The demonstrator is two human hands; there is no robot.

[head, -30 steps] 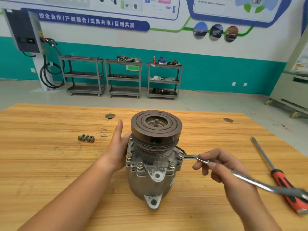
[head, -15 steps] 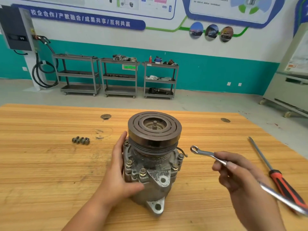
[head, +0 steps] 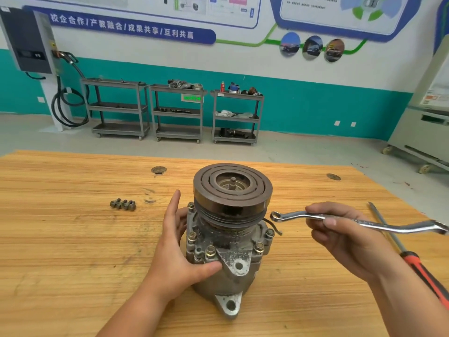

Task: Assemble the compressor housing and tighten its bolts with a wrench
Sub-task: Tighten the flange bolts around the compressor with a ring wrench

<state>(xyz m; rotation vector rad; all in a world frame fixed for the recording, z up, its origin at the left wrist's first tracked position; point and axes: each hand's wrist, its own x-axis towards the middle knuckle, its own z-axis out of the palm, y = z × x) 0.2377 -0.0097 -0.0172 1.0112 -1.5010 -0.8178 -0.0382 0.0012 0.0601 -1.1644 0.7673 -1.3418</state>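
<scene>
Wooden bench top (head: 60, 239), striped laminated grain, scuffed and dark-stained around the middle. 2 round metal-rimmed holes near the far edge: left hole (head: 158, 170), right hole (head: 333, 176).

On it:
- AC compressor (head: 230, 239), standing upright at centre, grooved clutch pulley up, lower mounting ear pointing toward the near edge.
- Loose bolts (head: 123, 205), tight cluster left of the compressor, well apart from it, lying on their sides. Exact count hard to read.
- Screwdriver (head: 413, 261), flat on the right side, red-and-black handle toward the near right corner, shaft running diagonally away toward the far edge.
</scene>
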